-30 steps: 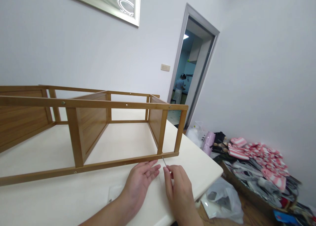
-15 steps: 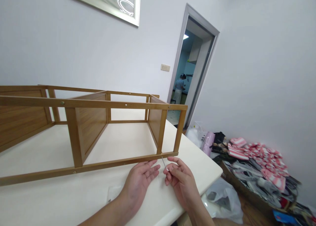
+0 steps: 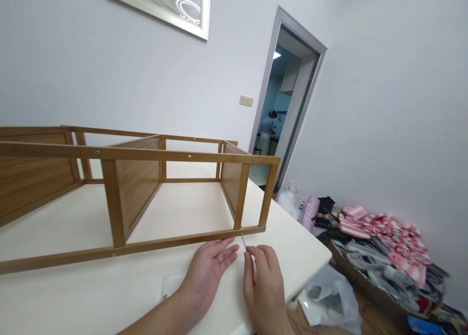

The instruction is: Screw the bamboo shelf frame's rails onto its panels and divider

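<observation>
Currently, wooden frame (image 3: 141, 186) lies on desk (image 3: 292, 237); right hand (image 3: 265, 279) pinches thin metal key (image 3: 243, 241) at frame's four-o'clock end; left hand (image 3: 204, 276), fingers loosely parted, at key's eight o'clock. Tilting could slip the tip.

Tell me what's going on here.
The person's right hand pinches a thin silver metal tool that meets the lower front rail of a brown wooden frame with panels. The left hand, its fingers loosely open, is close beside that rail. The frame lies along a smooth, cream-white table.
</observation>
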Demonstrator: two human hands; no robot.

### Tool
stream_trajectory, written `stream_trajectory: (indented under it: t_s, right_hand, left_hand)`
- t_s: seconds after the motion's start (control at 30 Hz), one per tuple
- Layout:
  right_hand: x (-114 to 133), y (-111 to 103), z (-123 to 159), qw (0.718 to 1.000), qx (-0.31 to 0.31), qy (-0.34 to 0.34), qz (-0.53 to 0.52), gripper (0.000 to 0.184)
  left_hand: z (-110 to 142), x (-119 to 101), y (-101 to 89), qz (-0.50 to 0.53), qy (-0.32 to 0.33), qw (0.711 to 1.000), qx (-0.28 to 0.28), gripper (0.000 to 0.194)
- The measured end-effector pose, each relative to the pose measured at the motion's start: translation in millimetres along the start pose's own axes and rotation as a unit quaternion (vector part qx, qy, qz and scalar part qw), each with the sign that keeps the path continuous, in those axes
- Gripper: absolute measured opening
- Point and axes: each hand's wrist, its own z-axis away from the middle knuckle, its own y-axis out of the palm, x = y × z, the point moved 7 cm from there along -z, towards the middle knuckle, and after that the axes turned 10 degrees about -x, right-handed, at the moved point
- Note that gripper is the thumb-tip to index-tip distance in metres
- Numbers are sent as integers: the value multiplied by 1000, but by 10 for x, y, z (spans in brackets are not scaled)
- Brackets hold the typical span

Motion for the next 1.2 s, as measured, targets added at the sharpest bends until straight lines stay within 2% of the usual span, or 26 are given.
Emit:
stream_trajectory:
  t_s: [0.17,0.43,0.73,0.87,1.07,1.2]
  right_hand:
    - [101,-19,34,995,-28,-60,71,13]
    - [105,-10,57,987,-41,-81,130,16]
    - [48,-12,43,995,-36,-40,84,14]
    - [-8,-14,60,994,-33,-37,94,10]
    - [-16,-76,39,988,-18,-81,134,12]
    - [29,-57,24,976,31,-137,164,12]
  left_hand:
    - [20,-12,16,2,2,1000,-6,8]
    - [8,-8,4,6,-1,1000,-6,10]
    - [45,-23,26,1,3,1000,-7,11]
    - [37,-18,28,4,3,1000,-3,8]
    - [24,-7,40,8,3,1000,2,9]
    - [28,0,37,10,2,1000,-5,7]
